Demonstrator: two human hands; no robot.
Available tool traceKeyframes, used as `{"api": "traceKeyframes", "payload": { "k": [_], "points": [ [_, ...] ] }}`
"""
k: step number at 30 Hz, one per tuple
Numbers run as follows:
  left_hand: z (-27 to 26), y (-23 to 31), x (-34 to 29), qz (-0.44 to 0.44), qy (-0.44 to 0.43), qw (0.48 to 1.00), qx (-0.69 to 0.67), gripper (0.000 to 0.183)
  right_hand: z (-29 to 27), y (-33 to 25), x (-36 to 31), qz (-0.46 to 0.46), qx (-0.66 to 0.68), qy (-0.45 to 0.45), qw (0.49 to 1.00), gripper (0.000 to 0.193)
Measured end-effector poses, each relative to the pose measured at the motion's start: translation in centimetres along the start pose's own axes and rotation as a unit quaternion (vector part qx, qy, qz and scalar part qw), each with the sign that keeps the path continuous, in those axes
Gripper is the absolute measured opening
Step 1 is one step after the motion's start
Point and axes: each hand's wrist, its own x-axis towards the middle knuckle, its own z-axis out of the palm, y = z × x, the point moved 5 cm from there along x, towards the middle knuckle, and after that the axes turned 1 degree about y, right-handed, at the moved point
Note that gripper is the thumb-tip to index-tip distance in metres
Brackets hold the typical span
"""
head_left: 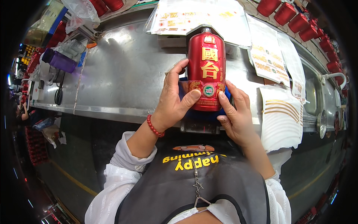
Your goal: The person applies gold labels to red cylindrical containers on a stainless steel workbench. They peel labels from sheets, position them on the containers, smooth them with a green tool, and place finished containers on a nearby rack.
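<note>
A glossy red bottle (197, 69) with raised gold characters lies on its back, neck away from me, in a dark holder with blue padding (222, 112). Across its lower body runs a red and gold label band (209, 90) with a round green and white emblem. My left hand (173, 93) grips the bottle's left side, thumb pressed on the band's left end. On the other side my right hand (238, 114) has its fingertips against the band's right end and the bottle's edge. Both hands are closed around the lower bottle; what lies under their fingers is hidden.
Sheets of gold and red labels (197, 18) lie behind the bottle on the metal table (119, 71). A sheet with gold curved strips (281, 115) hangs over the front edge at right. A purple bottle (61, 61) stands left. Several red bottles (287, 14) line the far right.
</note>
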Motion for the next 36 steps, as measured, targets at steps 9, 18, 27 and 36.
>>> {"api": "traceKeyframes", "payload": {
  "k": [9, 18, 27, 36],
  "points": [
    [-1.1, 0.1, -1.8, 0.125, -0.096, 0.954, 0.256, 0.106, -1.0, -1.2, 1.7, -0.015, 0.011, 0.041, 0.999, 0.069],
    [0.6, 4.9, -2.9, 0.294, 0.075, 0.869, 0.392, 0.071, -0.3, -0.4, 0.8, -0.001, -0.022, 0.035, 0.999, 0.077],
    [0.8, 3.2, -4.0, 0.147, 0.059, 0.928, 0.338, 0.074, 0.0, -0.2, 0.7, -0.001, -0.010, 0.040, 0.999, 0.075],
    [0.9, 2.7, -3.7, 0.148, 0.051, 0.932, 0.326, 0.079, -0.1, -0.5, 1.0, -0.014, -0.004, 0.044, 0.999, 0.072]
  ]
}}
